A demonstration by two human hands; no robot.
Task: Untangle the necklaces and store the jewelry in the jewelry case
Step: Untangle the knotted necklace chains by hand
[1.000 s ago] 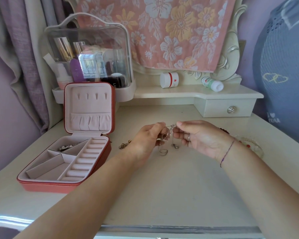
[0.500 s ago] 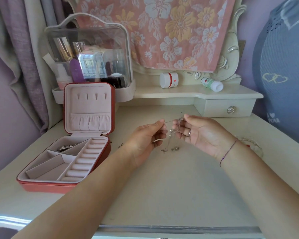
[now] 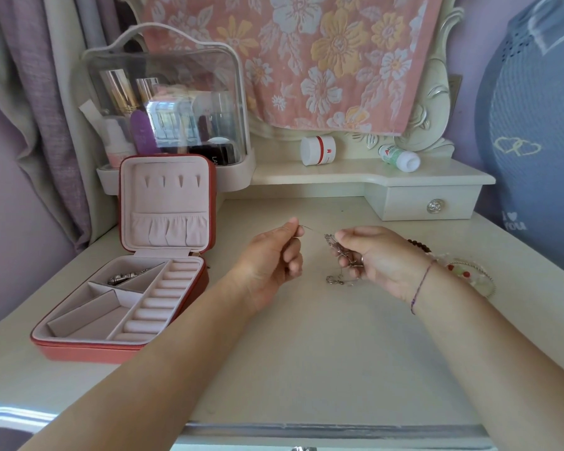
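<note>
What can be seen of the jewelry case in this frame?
The jewelry case is square, coral-red outside and pale pink, velvet-looking inside. It sits open on the left of the table, lid upright with four notches and a gathered pocket. The base has ring rolls and angled compartments; the rear one holds a silver piece. Neither hand touches it.
</note>
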